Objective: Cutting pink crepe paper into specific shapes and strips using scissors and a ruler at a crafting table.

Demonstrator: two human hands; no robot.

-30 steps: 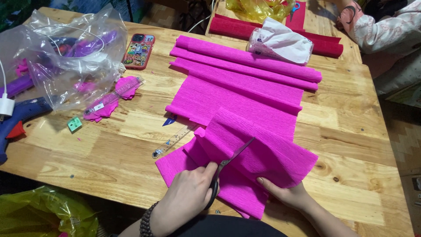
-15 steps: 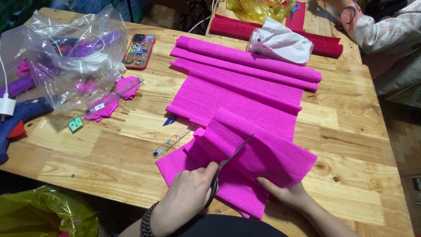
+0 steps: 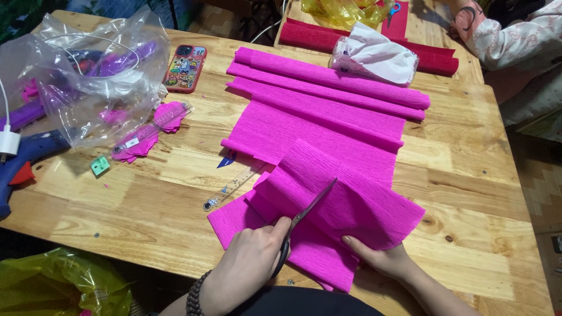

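A large sheet of bright pink crepe paper (image 3: 328, 129) lies partly unrolled on the wooden table (image 3: 140, 205), with its near end folded over in layers (image 3: 357, 205). My left hand (image 3: 252, 266), a bead bracelet on its wrist, grips dark scissors (image 3: 307, 213) whose blades point up and right into the folded layers. At the near right edge of the fold, my right hand (image 3: 380, 257) holds the paper down, thumb on top.
A clear ruler (image 3: 231, 188) lies left of the fold. Pink cut pieces (image 3: 164, 120), a clear plastic bag (image 3: 88, 70), a phone (image 3: 185, 67), a blue glue gun (image 3: 26, 155), red crepe rolls (image 3: 436, 58) and a tissue pack (image 3: 374, 55) lie around. Another person's sleeve (image 3: 515, 41) is at the far right.
The scissor blades have edged slightly further into the fold. Both hands otherwise stay where they were.
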